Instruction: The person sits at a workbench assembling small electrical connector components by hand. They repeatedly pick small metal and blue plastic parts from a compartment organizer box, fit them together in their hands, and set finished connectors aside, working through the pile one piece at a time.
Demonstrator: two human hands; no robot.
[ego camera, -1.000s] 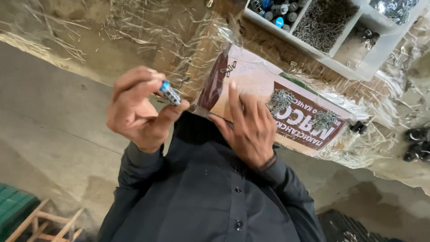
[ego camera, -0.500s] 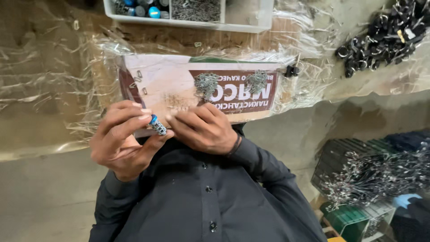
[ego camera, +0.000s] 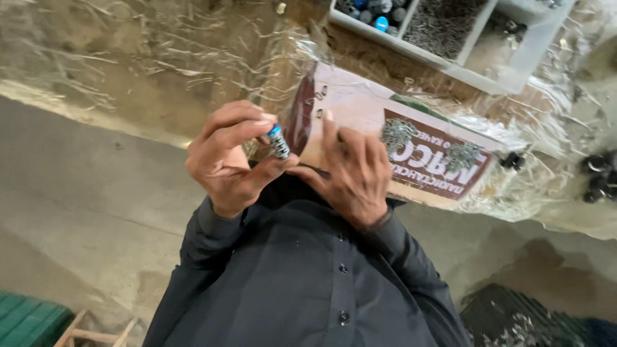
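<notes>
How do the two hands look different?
The left hand curls its fingers and pinches a small blue-capped cylinder; the right hand stretches its fingers flat, holding nothing visible. The left hand sits beside the cardboard sheet; the right hand lies over it. Both have dark sleeves.

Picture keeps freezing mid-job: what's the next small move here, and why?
Probably slide the right hand up to a small metal clip on the cardboard sheet: the left hand pinches the blue-tipped cylinder, the right lies flat, empty.

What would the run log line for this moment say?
left hand: pinching small blue-tipped cylinder | right hand: resting on cardboard sheet | behind: white parts tray
</notes>
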